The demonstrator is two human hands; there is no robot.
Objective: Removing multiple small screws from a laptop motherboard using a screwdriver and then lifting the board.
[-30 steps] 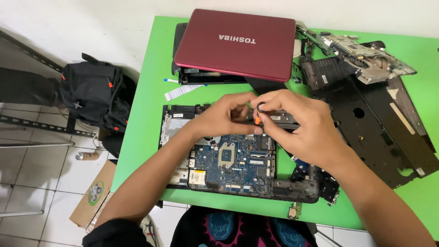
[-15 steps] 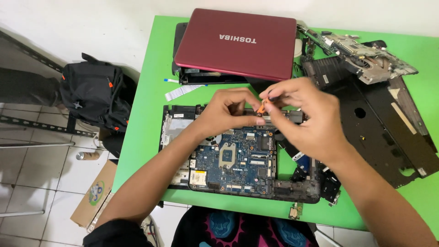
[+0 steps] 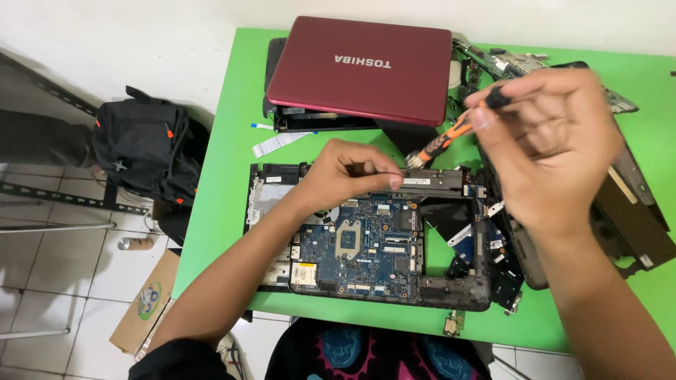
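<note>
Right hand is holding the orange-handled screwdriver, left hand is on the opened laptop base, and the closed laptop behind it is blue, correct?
Not quite: the head view shows the closed laptop is dark red, not blue. The rest holds: the right hand grips the orange-handled screwdriver, and the left hand rests on the opened laptop base.

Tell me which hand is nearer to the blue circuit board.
Left. The left hand rests at the top edge of the blue circuit board; the right hand is raised to its right, holding an orange screwdriver.
</note>
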